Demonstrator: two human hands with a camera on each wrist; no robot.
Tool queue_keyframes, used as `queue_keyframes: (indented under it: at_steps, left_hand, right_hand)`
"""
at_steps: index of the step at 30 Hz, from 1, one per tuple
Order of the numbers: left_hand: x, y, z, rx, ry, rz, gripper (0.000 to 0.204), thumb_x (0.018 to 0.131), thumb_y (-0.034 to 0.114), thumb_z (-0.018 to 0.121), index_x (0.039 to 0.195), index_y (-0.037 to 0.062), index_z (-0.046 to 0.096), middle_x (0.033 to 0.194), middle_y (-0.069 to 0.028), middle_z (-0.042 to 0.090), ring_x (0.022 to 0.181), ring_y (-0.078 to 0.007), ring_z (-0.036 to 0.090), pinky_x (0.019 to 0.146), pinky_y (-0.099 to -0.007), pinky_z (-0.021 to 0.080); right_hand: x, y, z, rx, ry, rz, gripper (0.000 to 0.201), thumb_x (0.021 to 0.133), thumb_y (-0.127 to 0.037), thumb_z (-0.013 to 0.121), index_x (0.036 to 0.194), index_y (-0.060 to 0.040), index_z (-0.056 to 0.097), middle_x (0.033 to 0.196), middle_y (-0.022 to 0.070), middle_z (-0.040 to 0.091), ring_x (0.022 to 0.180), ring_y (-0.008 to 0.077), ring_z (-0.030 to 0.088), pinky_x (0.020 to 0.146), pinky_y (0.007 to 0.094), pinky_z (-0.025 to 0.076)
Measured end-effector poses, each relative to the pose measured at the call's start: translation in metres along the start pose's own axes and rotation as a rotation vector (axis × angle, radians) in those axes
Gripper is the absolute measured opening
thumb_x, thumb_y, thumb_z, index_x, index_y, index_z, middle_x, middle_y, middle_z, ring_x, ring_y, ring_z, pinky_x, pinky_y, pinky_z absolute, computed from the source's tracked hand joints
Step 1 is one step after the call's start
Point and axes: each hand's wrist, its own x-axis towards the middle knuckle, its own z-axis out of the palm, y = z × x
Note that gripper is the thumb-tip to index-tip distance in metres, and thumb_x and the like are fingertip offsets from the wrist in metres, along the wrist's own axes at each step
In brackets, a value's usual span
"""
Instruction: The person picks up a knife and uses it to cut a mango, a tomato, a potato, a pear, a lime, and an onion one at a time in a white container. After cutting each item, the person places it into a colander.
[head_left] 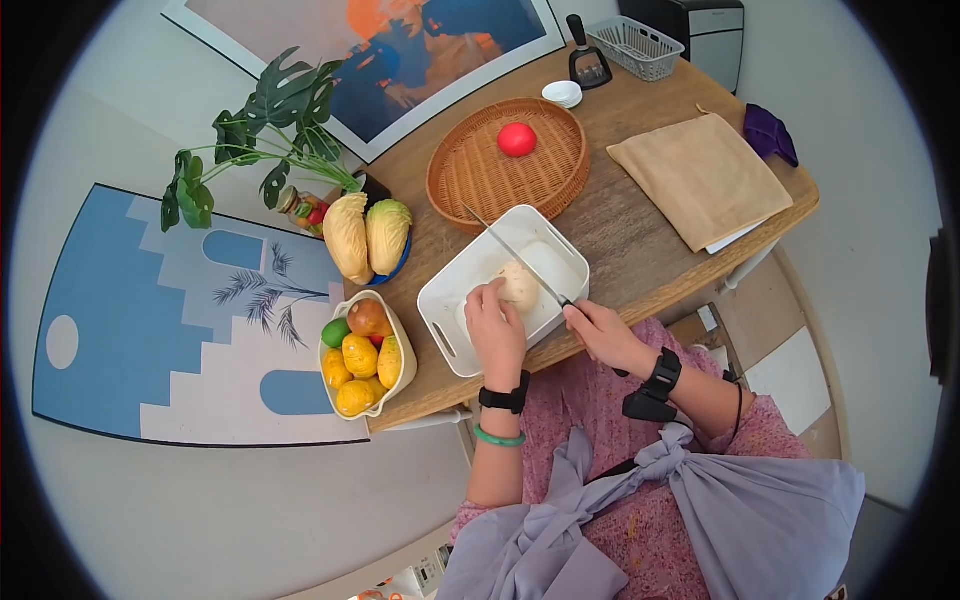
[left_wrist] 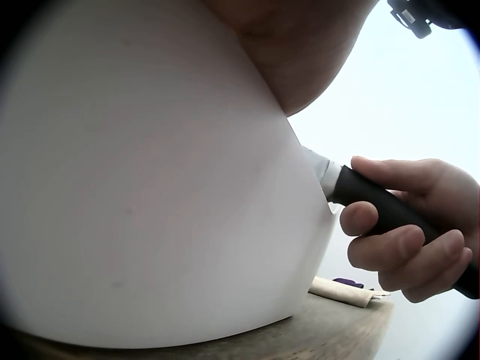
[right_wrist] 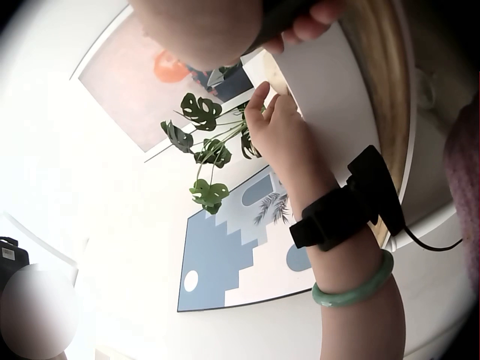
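Note:
My right hand (head_left: 600, 335) grips the black handle of a long knife (head_left: 520, 258). Its blade slants up to the left across a white plastic bin (head_left: 433, 290) and passes over a pale, round vegetable (head_left: 519, 287) inside. From the near left, my left hand (head_left: 496, 330) holds that vegetable with its fingers bent over the side. The left wrist view has the bin's wall filling most of it, and the right hand's fingers wrapped round the knife handle (left_wrist: 382, 204). Over in the right wrist view, the left hand (right_wrist: 279, 135) reaches past the bin's rim.
Beyond the bin lies a round wicker tray (head_left: 465, 165) with a red ball-shaped thing (head_left: 517, 140) on it. A fruit basket (head_left: 398, 398) and two cabbages (head_left: 367, 238) stand at the left. On the right is a tan cloth bag (head_left: 700, 180). The table's front edge (head_left: 400, 410) runs close by.

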Motion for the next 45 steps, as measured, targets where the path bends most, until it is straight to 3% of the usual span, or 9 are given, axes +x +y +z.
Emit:
queue_keyframes:
  at_steps: [10, 19, 28, 31, 33, 36, 41, 43, 45]
  left_hand:
    - [0.000, 0.004, 0.004, 0.005, 0.025, -0.102, 0.040, 0.082, 0.017, 0.066, 0.116, 0.0006, 0.053, 0.111, -0.0200, 0.054, 0.102, -0.0378, 0.055, 0.088, -0.0427, 0.046]
    - [0.000, -0.003, 0.007, 0.025, -0.041, -0.194, 0.052, 0.079, 0.020, 0.066, 0.123, 0.0001, 0.047, 0.117, -0.0239, 0.054, 0.105, -0.0412, 0.056, 0.088, -0.0454, 0.046]
    - [0.006, 0.007, 0.002, 0.029, -0.092, -0.301, 0.060, 0.073, 0.024, 0.072, 0.122, 0.0012, 0.044, 0.118, -0.0237, 0.054, 0.104, -0.0414, 0.056, 0.086, -0.0473, 0.046]
    - [0.008, 0.008, 0.003, -0.033, -0.087, -0.325, 0.060, 0.072, 0.022, 0.073, 0.119, 0.0017, 0.042, 0.114, -0.0251, 0.056, 0.099, -0.0429, 0.058, 0.083, -0.0469, 0.048]
    - [0.007, 0.003, 0.005, -0.049, -0.099, -0.329, 0.061, 0.072, 0.023, 0.073, 0.120, 0.0015, 0.041, 0.112, -0.0256, 0.056, 0.097, -0.0432, 0.059, 0.083, -0.0467, 0.048]
    - [0.007, -0.003, 0.008, -0.111, -0.152, -0.348, 0.062, 0.074, 0.024, 0.071, 0.122, 0.0004, 0.041, 0.111, -0.0261, 0.057, 0.097, -0.0432, 0.059, 0.084, -0.0460, 0.048]
    - [0.006, -0.011, 0.011, -0.258, -0.253, -0.412, 0.060, 0.082, 0.026, 0.063, 0.130, -0.0027, 0.039, 0.118, -0.0279, 0.054, 0.106, -0.0426, 0.057, 0.089, -0.0444, 0.047]
    - [0.001, -0.017, 0.016, -0.100, -0.131, -0.266, 0.058, 0.087, 0.024, 0.057, 0.134, -0.0048, 0.038, 0.126, -0.0295, 0.047, 0.113, -0.0428, 0.052, 0.094, -0.0443, 0.044]
    - [0.003, -0.013, 0.011, -0.108, -0.150, -0.298, 0.058, 0.088, 0.023, 0.056, 0.135, -0.0054, 0.037, 0.128, -0.0299, 0.044, 0.114, -0.0430, 0.050, 0.096, -0.0443, 0.043]
  right_hand:
    - [0.002, 0.002, 0.000, 0.023, 0.003, -0.011, 0.044, 0.100, -0.036, 0.045, 0.098, 0.0054, 0.059, 0.083, 0.0228, 0.064, 0.077, 0.0343, 0.062, 0.070, 0.0403, 0.047]
    - [0.003, -0.002, -0.002, -0.018, 0.010, -0.002, 0.044, 0.100, -0.037, 0.045, 0.094, 0.0053, 0.058, 0.080, 0.0231, 0.063, 0.072, 0.0337, 0.061, 0.068, 0.0401, 0.046]
    - [0.004, -0.001, -0.002, -0.012, -0.012, 0.019, 0.044, 0.099, -0.037, 0.046, 0.094, 0.0052, 0.058, 0.078, 0.0216, 0.063, 0.071, 0.0278, 0.062, 0.066, 0.0393, 0.047]
    - [0.005, 0.001, -0.001, -0.013, -0.022, -0.005, 0.042, 0.100, -0.036, 0.046, 0.092, 0.0039, 0.057, 0.073, 0.0167, 0.061, 0.063, 0.0225, 0.059, 0.060, 0.0365, 0.047]
    - [0.004, -0.003, -0.002, 0.058, -0.062, 0.089, 0.041, 0.100, -0.037, 0.046, 0.090, 0.0022, 0.056, 0.067, 0.0098, 0.057, 0.052, 0.0161, 0.054, 0.050, 0.0327, 0.044]
    - [0.000, -0.007, -0.001, 0.118, -0.058, 0.060, 0.041, 0.100, -0.037, 0.045, 0.090, 0.0009, 0.055, 0.062, 0.0049, 0.052, 0.046, 0.0118, 0.049, 0.045, 0.0297, 0.041]
    - [0.003, -0.001, -0.002, 0.094, -0.043, 0.045, 0.041, 0.100, -0.037, 0.045, 0.090, 0.0012, 0.056, 0.062, 0.0059, 0.053, 0.048, 0.0133, 0.051, 0.047, 0.0306, 0.042]
    - [0.004, -0.001, -0.003, 0.080, -0.047, 0.078, 0.041, 0.100, -0.037, 0.045, 0.090, 0.0015, 0.056, 0.063, 0.0069, 0.054, 0.050, 0.0142, 0.052, 0.049, 0.0312, 0.043]
    - [0.002, -0.003, -0.003, 0.021, -0.022, 0.007, 0.041, 0.100, -0.036, 0.045, 0.092, 0.0025, 0.057, 0.066, 0.0093, 0.056, 0.058, 0.0160, 0.057, 0.055, 0.0326, 0.044]
